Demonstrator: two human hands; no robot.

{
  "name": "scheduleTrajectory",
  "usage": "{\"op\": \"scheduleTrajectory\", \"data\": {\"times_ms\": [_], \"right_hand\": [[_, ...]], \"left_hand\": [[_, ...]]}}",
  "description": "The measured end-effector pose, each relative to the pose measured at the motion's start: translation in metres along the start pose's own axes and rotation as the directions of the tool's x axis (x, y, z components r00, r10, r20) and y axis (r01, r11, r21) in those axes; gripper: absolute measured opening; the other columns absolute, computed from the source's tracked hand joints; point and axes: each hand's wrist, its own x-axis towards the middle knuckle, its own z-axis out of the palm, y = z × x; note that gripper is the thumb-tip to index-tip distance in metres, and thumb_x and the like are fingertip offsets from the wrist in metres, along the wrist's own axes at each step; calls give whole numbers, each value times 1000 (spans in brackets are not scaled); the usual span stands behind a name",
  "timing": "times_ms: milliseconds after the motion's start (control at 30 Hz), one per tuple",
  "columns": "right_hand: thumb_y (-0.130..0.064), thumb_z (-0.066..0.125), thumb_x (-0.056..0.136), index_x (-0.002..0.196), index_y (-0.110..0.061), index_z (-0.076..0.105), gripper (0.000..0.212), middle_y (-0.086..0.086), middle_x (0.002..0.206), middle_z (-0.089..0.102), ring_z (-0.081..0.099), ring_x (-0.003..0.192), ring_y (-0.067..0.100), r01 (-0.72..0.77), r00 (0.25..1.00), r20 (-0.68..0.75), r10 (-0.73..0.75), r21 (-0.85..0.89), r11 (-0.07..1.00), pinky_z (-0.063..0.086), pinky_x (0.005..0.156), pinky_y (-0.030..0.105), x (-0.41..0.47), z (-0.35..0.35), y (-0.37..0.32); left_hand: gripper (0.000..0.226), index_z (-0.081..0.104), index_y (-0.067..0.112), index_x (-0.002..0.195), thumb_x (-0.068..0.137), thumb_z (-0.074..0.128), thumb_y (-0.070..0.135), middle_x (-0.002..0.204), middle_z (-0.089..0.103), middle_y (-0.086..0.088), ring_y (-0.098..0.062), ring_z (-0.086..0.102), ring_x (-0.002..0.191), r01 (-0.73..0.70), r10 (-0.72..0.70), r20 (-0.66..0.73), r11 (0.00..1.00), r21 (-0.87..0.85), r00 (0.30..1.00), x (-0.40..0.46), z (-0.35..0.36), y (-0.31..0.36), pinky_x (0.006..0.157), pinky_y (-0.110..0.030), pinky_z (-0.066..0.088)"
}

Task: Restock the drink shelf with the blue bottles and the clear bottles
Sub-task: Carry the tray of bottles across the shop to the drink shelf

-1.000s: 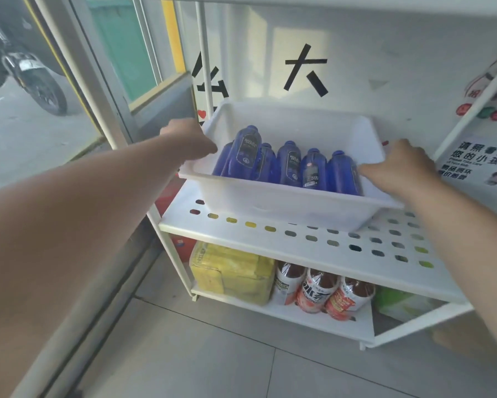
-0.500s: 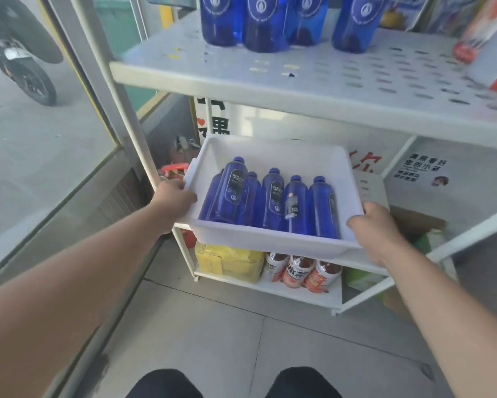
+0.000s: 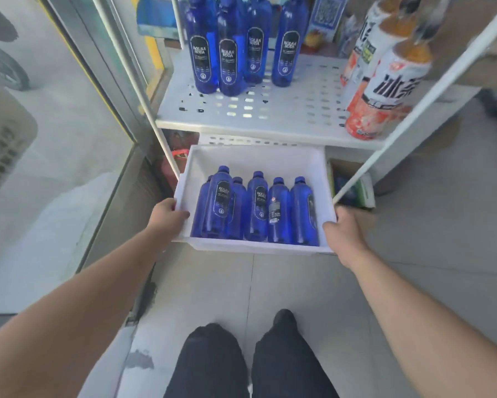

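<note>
I hold a white plastic bin (image 3: 255, 160) out in front of the shelf unit, above the floor. Several blue bottles (image 3: 257, 211) with black labels lie side by side in it. My left hand (image 3: 166, 215) grips the bin's left rim and my right hand (image 3: 343, 231) grips its right rim. On the white perforated shelf (image 3: 284, 110) above and behind the bin, several more blue bottles (image 3: 231, 53) stand upright at the back left. No clear bottles are in view.
Orange-and-white drink bottles (image 3: 385, 90) stand at the shelf's right end. A white slanted shelf post (image 3: 414, 107) runs down to just right of the bin. A glass wall and metal frame (image 3: 109, 81) stand at the left. My legs (image 3: 250, 363) are over grey floor tiles.
The bin has come off the lower shelf and toward me, held in both hands. My view has risen, so the upper shelf with standing blue bottles now shows fully.
</note>
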Motion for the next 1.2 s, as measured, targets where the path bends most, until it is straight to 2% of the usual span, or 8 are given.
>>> {"op": "scheduleTrajectory", "data": {"times_ms": [233,467,633,833,900,967,1067,1200], "right_hand": [[7,44,84,70,-16,43,27,2,69,46,39,64,23,-6,999,-41,8,37,999,28,51,28,-119,-96,-16],[9,41,81,66,-19,41,32,-1,65,43,32,56,19,87,992,-104,-70,165,982,25,50,25,-208,-224,-6],[10,45,77,77,4,41,7,6,68,40,30,63,21,108,978,-197,-66,209,972,23,57,29,-252,-321,17],[14,46,76,73,3,38,14,8,67,34,27,65,20,138,945,-323,-44,276,951,19,58,31,-281,-432,43],[15,46,76,75,6,34,15,8,67,32,26,65,21,136,933,-359,-25,288,948,18,59,33,-279,-465,52],[15,47,76,74,4,30,20,8,66,30,24,66,22,158,918,-396,-31,291,944,18,60,35,-274,-490,58],[15,48,76,80,8,45,9,17,65,41,35,64,23,163,916,-401,-20,326,931,26,63,37,-250,-528,70],[16,48,75,81,-2,59,21,33,76,56,49,63,27,147,921,-389,6,364,920,35,63,41,-193,-575,74]], "left_hand": [[16,59,5,102,88,58,10,99,62,-17,-25,56,76,-57,57,8,998,29,998,-135,-49,31,67,-35,49],[19,61,9,105,87,57,3,100,64,-14,-29,60,82,-190,191,-3,976,-106,982,-273,-50,80,74,-39,51],[17,62,8,93,83,55,-5,89,63,-18,-31,59,71,-261,291,104,936,-235,951,-356,-28,128,67,-35,48],[31,62,-1,94,64,59,3,85,58,-26,-35,57,69,-250,357,250,892,-377,900,-428,16,205,63,-41,43],[14,62,2,84,72,56,-3,77,58,-24,-32,55,60,-265,405,289,868,-420,867,-444,37,235,57,-35,41],[24,60,7,79,81,46,-13,74,58,-22,-30,56,56,-252,434,334,847,-467,837,-451,56,259,58,-33,42],[18,61,7,83,75,54,-7,80,61,-23,-31,62,53,-250,486,376,813,-527,789,-455,90,301,63,-38,46],[27,63,0,99,73,56,-6,82,68,-23,-30,66,50,-278,523,373,794,-541,767,-433,141,366,44,-31,53]]}}
